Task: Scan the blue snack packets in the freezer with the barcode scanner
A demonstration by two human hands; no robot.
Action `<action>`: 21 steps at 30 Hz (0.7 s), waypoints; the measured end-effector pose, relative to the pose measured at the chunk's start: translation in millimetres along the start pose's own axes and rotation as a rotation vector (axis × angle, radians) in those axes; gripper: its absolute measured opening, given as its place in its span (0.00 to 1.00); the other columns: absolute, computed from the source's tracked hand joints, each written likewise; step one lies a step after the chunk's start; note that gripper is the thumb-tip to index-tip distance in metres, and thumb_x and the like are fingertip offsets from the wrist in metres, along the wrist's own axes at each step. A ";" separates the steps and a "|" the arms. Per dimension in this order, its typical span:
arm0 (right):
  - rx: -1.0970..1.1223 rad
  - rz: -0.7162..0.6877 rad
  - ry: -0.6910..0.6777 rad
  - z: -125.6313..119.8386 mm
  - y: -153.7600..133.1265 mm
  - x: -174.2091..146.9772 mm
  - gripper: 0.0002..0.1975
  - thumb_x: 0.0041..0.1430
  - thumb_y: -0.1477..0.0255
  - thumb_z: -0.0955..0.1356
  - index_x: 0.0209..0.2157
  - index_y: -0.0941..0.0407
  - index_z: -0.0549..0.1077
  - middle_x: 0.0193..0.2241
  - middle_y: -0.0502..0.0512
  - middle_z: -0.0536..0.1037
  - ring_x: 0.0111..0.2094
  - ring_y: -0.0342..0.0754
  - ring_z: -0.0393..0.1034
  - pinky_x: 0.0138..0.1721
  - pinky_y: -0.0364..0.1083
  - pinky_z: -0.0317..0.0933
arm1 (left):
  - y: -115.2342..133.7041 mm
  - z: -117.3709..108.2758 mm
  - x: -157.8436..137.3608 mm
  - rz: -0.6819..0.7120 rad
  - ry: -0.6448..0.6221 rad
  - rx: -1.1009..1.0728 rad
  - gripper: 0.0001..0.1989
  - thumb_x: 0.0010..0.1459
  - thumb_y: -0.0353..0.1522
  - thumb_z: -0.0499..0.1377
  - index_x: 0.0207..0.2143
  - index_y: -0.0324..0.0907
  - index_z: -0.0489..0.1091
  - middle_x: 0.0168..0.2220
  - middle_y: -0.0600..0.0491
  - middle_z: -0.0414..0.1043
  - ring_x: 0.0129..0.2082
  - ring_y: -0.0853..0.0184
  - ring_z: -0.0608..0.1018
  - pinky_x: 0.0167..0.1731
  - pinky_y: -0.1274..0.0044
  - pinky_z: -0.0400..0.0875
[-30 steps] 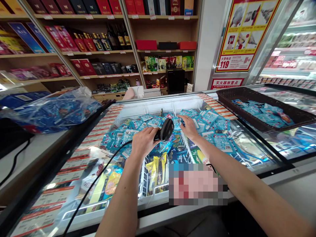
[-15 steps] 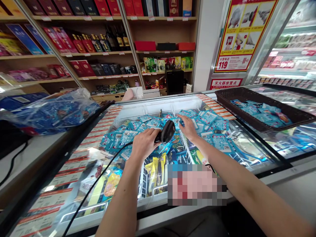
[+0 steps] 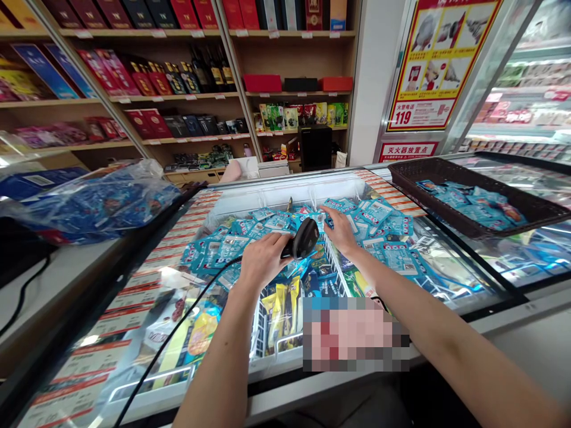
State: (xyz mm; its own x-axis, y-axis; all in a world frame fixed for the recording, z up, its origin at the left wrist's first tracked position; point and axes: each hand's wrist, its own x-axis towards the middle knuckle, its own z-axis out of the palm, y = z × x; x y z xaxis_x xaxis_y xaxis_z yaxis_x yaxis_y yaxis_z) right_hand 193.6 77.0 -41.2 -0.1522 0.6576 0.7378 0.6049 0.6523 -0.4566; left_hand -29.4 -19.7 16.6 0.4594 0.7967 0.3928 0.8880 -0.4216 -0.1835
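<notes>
"Holding what there, mid-frame?"

"A black scanner (image 3: 306, 238), in my left hand (image 3: 263, 258). Those fingers are wrapped round its handle, and the cable (image 3: 191, 300) trails off to the lower left."

"And the other side?"

"My right hand (image 3: 341, 233) is just right of the scanner's head, fingers bent at the edge of a blue packet (image 3: 319, 220) near the centre of the frame. Pinching it or only resting on it? I can't tell from this angle."

"More of them about?"

"Loose packets (image 3: 399, 258) lie spread to both sides, others sit in the brown basket (image 3: 404, 177) at the upper right, and a clear bag (image 3: 116, 193) of blue packs is at the left."

"How would you do this bit well?"

"I'd hold the printed side flat towards the scanner, fingers off the code, and tilt it slightly if the film glares. I'd leave a small gap, steady my wrist, and lift the cable clear; those neighbours look light enough to slide."
</notes>
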 end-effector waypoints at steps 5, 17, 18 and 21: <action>-0.006 0.020 -0.019 -2.0 -1.0 -0.1 0.27 0.51 0.81 0.60 0.55 0.55 0.63 0.50 0.54 0.71 0.50 0.49 0.63 0.53 0.50 0.55 | 0.3 0.7 0.8 -0.012 -0.018 -0.008 0.22 0.52 0.38 0.58 0.50 0.45 0.63 0.41 0.48 0.72 0.43 0.60 0.73 0.34 0.73 0.65; -0.027 0.026 -0.009 0.1 0.4 -1.3 0.27 0.52 0.81 0.60 0.55 0.56 0.63 0.49 0.55 0.71 0.49 0.49 0.64 0.53 0.50 0.55 | 0.3 0.7 1.2 -0.019 0.000 -0.041 0.20 0.54 0.38 0.58 0.49 0.46 0.63 0.41 0.50 0.72 0.43 0.61 0.73 0.34 0.74 0.64; -0.027 0.031 -0.010 0.0 0.2 -1.5 0.27 0.52 0.81 0.60 0.55 0.56 0.62 0.49 0.55 0.71 0.49 0.49 0.64 0.53 0.50 0.55 | 0.2 1.1 1.2 -0.017 -0.002 -0.037 0.20 0.54 0.38 0.57 0.49 0.46 0.63 0.41 0.50 0.72 0.43 0.61 0.73 0.34 0.74 0.64; -0.028 0.042 -0.021 -0.9 -0.9 -1.5 0.28 0.52 0.81 0.60 0.56 0.55 0.62 0.49 0.54 0.71 0.49 0.50 0.64 0.53 0.51 0.56 | 0.1 2.0 1.2 -0.013 -0.010 -0.026 0.20 0.54 0.38 0.57 0.49 0.45 0.63 0.40 0.50 0.72 0.43 0.60 0.73 0.33 0.73 0.64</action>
State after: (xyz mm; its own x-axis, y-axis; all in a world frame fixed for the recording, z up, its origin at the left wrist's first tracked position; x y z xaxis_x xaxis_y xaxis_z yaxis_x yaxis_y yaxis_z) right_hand 194.0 75.1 -41.5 -0.1424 0.6918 0.7079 0.6330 0.6135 -0.4722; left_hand -28.7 -17.9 15.2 0.4485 0.8062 0.3858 0.8930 -0.4227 -0.1546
